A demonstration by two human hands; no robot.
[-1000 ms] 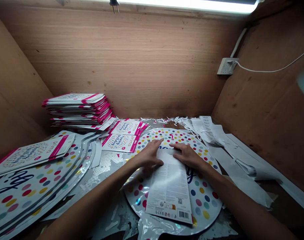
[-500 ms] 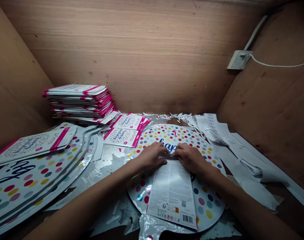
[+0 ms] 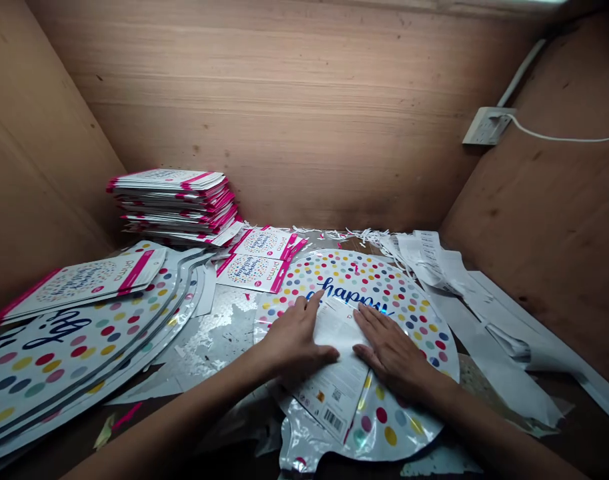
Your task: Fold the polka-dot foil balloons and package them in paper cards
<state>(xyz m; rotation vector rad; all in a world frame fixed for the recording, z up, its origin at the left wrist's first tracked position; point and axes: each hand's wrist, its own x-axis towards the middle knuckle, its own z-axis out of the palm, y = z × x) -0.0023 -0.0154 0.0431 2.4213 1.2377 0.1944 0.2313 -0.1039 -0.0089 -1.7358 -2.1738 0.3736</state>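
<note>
A flat, dotted foil balloon with blue "happy" lettering lies in front of me. On top of it rests a white printed packet, back side up, tilted, with a barcode at its near end. My left hand lies on the packet's left side, thumb and fingers spread apart. Along the packet's right edge, my right hand is laid flat with its fingers stretched out over packet and balloon. Neither hand is closed round anything. The hands cover parts of the packet's sides.
A tall stack of pink-edged packets stands at the back left, two more packets beside it. More dotted balloons lie at left, under a few packets. White paper strips run along the right. A socket is on the wall.
Both hands have come from a pinch at the packet's far end to lying spread along its sides. The packet has turned on the balloon, its near end swinging left, and the view has shifted slightly.
</note>
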